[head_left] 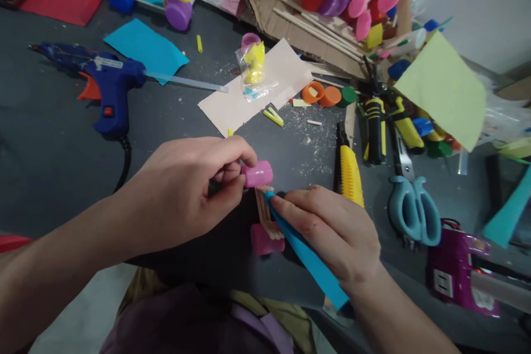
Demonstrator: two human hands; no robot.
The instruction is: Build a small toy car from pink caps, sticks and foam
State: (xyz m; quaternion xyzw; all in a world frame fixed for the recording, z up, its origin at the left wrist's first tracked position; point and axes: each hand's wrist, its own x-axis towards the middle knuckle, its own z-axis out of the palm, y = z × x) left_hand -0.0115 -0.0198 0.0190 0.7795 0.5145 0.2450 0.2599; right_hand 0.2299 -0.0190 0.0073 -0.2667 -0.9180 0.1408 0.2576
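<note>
My left hand [186, 191] is closed in a pinch on a pink bottle cap [258, 173], which sits at the top of a small frame of wooden sticks [265, 211]. A second pink cap [263, 239] is at the frame's lower end. My right hand [332, 229] presses its fingers on a long blue paper strip [309, 259] laid against the sticks. Both hands work just above the dark grey table [53, 155], near its front edge.
A blue glue gun [108, 86] lies at the left with its cord running down. A yellow utility knife [349, 172], pliers [375, 127] and blue scissors [414, 207] lie to the right. Beige paper [232, 108], a cap-filled bag [254, 69], coloured caps and cardboard crowd the back.
</note>
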